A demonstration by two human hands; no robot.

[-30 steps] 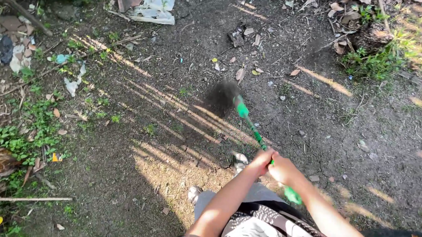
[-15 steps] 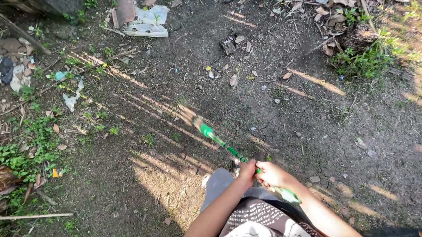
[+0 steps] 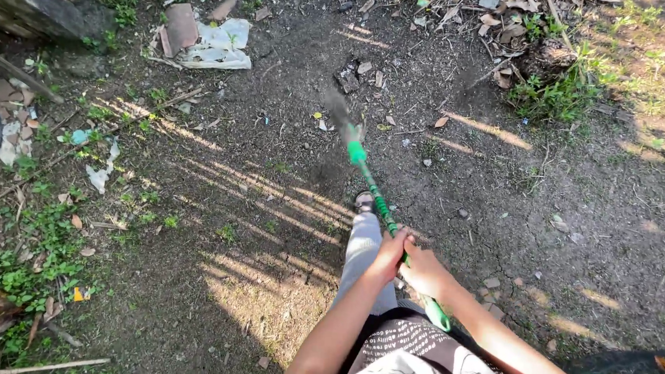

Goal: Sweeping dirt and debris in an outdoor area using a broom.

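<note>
Hands grip one green-handled stick broom (image 3: 377, 201): left hand (image 3: 388, 254) ahead, right hand (image 3: 421, 271) behind, fingers wrapped shut; its long axis runs forward-left, bristles blurred over bare dark soil (image 3: 289, 154)

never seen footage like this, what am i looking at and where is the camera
The camera sits on a person's head and looks down, so you see their own arms reaching out from the bottom edge. There is no machine here, only two bare hands. The left hand and right hand are both closed around a broom with a green handle, one hand right next to the other. Its dark, blurred bristle end points away, out over the dirt ground. One leg in grey trousers with a shoe steps forward under the handle. Scattered around lie dry leaves, a crumpled white plastic sheet at the top left, and patches of weeds.
</note>
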